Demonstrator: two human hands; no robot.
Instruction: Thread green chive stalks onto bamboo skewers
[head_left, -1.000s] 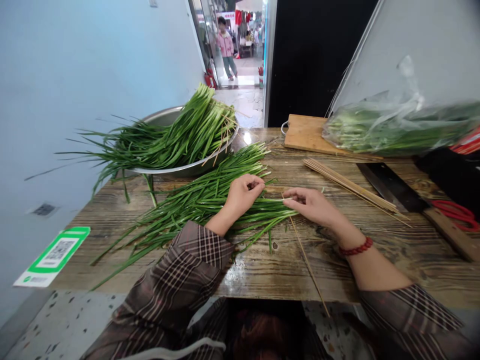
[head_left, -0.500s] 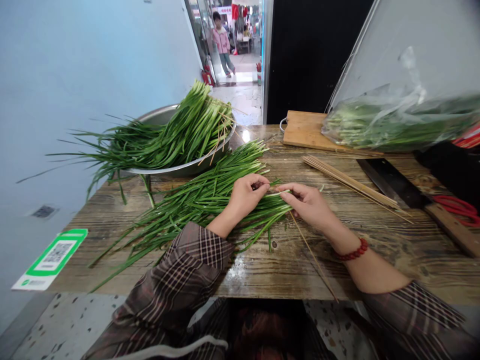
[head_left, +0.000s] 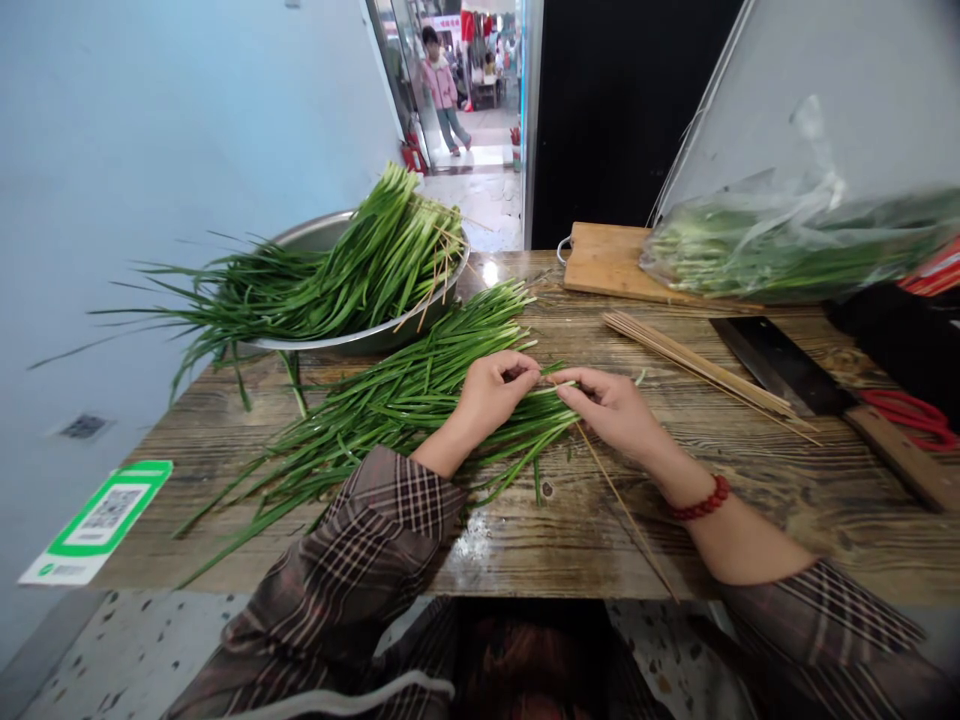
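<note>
A loose pile of garlic chives (head_left: 420, 400) lies across the wooden table, pale ends toward the right. My left hand (head_left: 491, 400) rests over the pile with thumb and fingertips pinched; whatever sits between them is too small to make out. Close beside it, my right hand (head_left: 611, 408) pinches the pale end of a garlic chive. The fingertips of both hands nearly meet. A thin bamboo skewer (head_left: 626, 510) slants from below my right hand to the table's front edge, its upper end hidden by the fingers and chives.
Behind the pile, a metal basin (head_left: 360, 335) holds more chives with skewers through them. To the right lie a bundle of skewers (head_left: 697, 365), a cleaver (head_left: 795, 370), red-handled scissors (head_left: 911, 415), a cutting board (head_left: 607, 260) and bagged greens (head_left: 787, 245). A QR card (head_left: 101, 520) is at left.
Both hands keep almost the same pose, with the right fingers shifted very slightly. The whole view has drifted a little; the chives and skewer lie as before.
</note>
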